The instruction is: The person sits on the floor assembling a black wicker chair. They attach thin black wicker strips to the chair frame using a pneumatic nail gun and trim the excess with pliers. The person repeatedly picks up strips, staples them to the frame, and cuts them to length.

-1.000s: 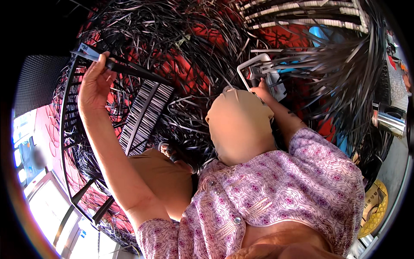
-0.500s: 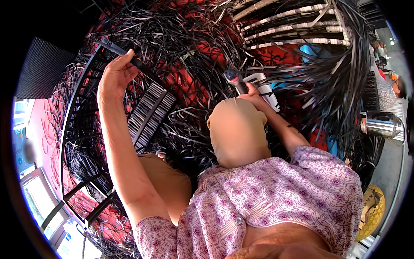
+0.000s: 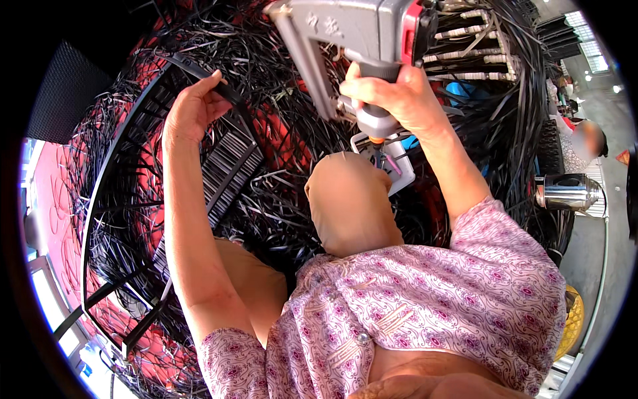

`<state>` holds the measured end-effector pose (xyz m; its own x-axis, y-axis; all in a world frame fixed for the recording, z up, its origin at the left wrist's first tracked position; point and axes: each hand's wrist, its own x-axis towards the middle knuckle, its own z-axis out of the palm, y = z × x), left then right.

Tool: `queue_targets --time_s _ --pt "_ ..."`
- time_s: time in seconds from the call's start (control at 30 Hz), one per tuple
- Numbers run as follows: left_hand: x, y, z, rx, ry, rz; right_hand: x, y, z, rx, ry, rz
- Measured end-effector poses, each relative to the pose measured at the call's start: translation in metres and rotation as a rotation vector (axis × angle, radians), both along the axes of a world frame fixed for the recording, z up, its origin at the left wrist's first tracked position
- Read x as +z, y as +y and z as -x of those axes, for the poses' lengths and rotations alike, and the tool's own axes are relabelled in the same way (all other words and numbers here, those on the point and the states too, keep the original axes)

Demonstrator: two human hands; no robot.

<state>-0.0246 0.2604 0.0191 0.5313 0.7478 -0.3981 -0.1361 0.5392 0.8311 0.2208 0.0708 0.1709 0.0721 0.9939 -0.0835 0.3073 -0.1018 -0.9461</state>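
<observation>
My right hand (image 3: 407,100) is wrapped round the handle of a grey staple gun (image 3: 362,23) with a red and black end, lifted above my knee. My left hand (image 3: 194,110) pinches a flat black strip (image 3: 189,66) at the far corner of a curved black metal frame (image 3: 93,219). Beyond that hand, a panel of close-set dark bars (image 3: 232,163) belongs to the frame. Below the gun lies a white tray (image 3: 407,183) with a small pinkish item in it, partly hidden by the gun and my knee.
Loose black strips (image 3: 286,199) cover the red floor all around. At the far right stands a rack with pale wrapped bars (image 3: 465,56). A shiny metal kettle (image 3: 565,191), a yellow round seat (image 3: 571,322) and another person (image 3: 577,149) are along the right edge.
My right hand has raised the staple gun from beside the tray up in front of me. My left hand has shifted slightly right, and the strip lies closer along the frame.
</observation>
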Motion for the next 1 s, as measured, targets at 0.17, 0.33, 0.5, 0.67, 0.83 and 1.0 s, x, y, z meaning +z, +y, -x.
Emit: queue_targets --time_s 0.17,0.33,0.5,0.67,0.83,1.0 --pt "0.002 -0.005 -0.002 -0.029 0.000 0.020 0.029 0.001 0.022 0.107 0.181 0.040" --pt "-0.005 -0.004 -0.003 -0.039 -0.044 0.043 0.059 0.007 0.035 0.151 0.104 0.279" --pt "-0.003 -0.010 -0.001 -0.004 -0.106 0.038 0.059 0.028 0.045 0.224 -0.050 0.346" --pt "0.002 -0.012 0.000 0.003 -0.024 0.048 0.051 0.042 0.054 0.231 -0.073 0.384" --pt "0.002 -0.013 -0.002 -0.027 -0.092 0.020 0.047 0.051 0.055 0.246 -0.091 0.401" --pt "-0.007 -0.006 0.001 -0.045 -0.062 0.022 0.046 0.060 0.059 0.247 -0.108 0.430"
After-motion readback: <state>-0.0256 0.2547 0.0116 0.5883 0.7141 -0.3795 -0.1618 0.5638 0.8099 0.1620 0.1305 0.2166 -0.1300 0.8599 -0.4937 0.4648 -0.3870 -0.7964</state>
